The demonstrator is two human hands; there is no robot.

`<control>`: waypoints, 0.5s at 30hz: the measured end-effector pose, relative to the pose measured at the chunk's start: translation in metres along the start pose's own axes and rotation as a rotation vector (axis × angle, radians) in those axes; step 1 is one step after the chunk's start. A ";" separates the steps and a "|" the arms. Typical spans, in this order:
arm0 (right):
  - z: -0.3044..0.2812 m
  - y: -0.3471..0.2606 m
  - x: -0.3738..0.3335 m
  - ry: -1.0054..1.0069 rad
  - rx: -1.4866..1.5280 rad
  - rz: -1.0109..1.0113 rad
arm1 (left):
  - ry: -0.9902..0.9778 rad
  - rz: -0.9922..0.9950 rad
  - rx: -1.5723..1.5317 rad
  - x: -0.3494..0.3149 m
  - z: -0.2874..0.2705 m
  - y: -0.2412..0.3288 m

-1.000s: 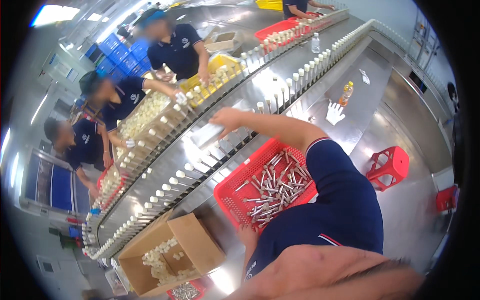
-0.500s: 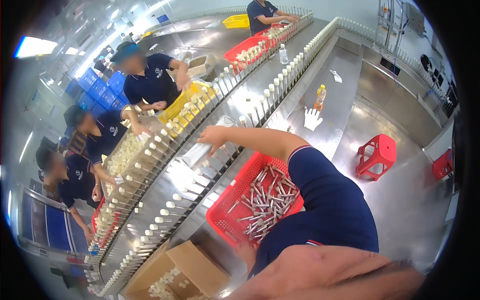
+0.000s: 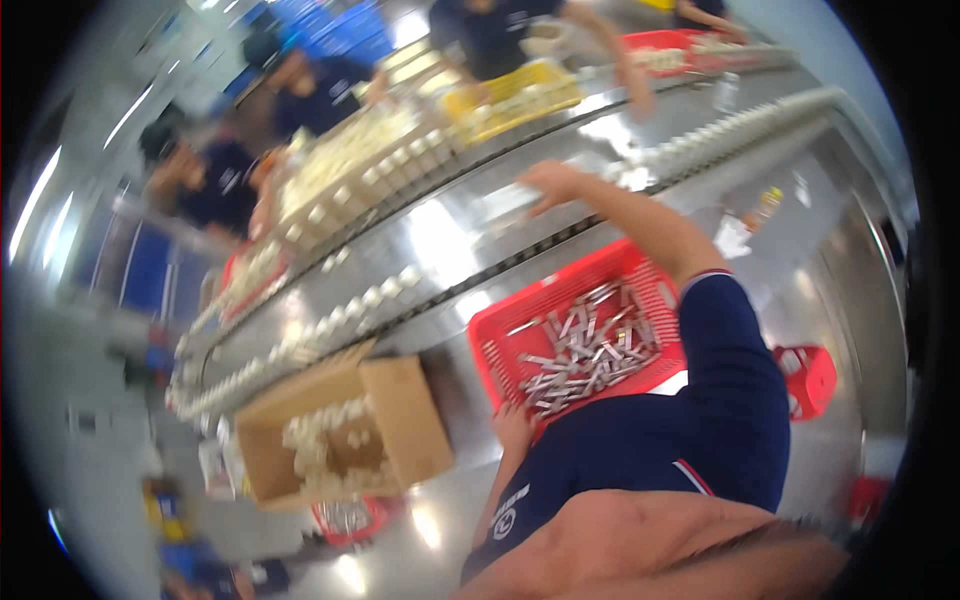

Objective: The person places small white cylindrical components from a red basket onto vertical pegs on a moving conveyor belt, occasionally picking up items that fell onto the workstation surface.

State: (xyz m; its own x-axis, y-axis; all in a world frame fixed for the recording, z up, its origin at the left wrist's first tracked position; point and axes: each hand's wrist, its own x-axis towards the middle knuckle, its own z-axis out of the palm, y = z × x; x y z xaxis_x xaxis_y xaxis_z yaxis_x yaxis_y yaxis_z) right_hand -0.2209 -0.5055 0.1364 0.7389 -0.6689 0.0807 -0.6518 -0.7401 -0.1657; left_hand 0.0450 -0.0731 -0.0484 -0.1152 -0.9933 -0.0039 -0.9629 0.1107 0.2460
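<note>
My right hand (image 3: 556, 186) is stretched out over the metal counter between the two conveyor runs. Its fingers look apart, though blurred, and I see nothing in them. Close by its fingertips lies a pale flat object (image 3: 506, 205) whose kind I cannot make out. My left hand (image 3: 514, 426) is at the near left corner of a red plastic basket (image 3: 487, 352), its fingers bent over the rim. Inside the basket is a loose heap of short metal rods (image 3: 590, 345), several with thicker ends.
White-capped pins (image 3: 370, 300) line the conveyor chain (image 3: 530, 252). A cardboard box (image 3: 405, 420) with white pieces stands left of the basket. Across the line, co-workers reach around a yellow basket (image 3: 520, 105). A white glove (image 3: 733, 236), a bottle (image 3: 765, 207) and a red stool (image 3: 806, 382) are at right.
My view has swung left, so the counter and baskets shift right and the cardboard box shows more. My left hand has come into clearer view on the basket rim. My right arm remains outstretched.
</note>
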 end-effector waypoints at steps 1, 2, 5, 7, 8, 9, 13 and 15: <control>0.000 0.014 -0.016 0.078 0.030 -0.002 | -0.008 0.019 -0.051 0.004 0.004 -0.002; -0.018 -0.001 -0.021 -0.029 -0.027 0.105 | -0.026 0.000 -0.010 0.003 0.003 0.000; -0.024 0.000 -0.024 -0.011 -0.032 0.082 | -0.042 -0.052 -0.035 -0.001 -0.008 0.007; -0.033 -0.018 -0.016 0.003 -0.040 0.073 | -0.065 -0.094 -0.017 -0.004 -0.007 0.004; -0.036 -0.025 -0.011 0.016 -0.053 0.099 | -0.070 -0.088 -0.006 -0.005 -0.007 0.003; -0.036 -0.030 -0.005 0.014 -0.048 0.086 | -0.082 -0.078 0.003 -0.007 -0.010 0.004; -0.041 -0.066 0.024 0.181 0.032 -0.030 | 0.003 -0.090 -0.037 -0.004 -0.012 0.007; -0.039 -0.083 0.036 0.096 0.066 -0.037 | -0.031 -0.112 -0.042 -0.005 -0.012 0.007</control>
State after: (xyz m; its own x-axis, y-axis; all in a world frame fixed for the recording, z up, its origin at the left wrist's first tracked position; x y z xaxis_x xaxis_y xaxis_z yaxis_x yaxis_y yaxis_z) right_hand -0.1468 -0.4704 0.1911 0.7408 -0.6470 0.1808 -0.6094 -0.7604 -0.2244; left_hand 0.0417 -0.0680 -0.0353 -0.0153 -0.9979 -0.0635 -0.9593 -0.0032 0.2822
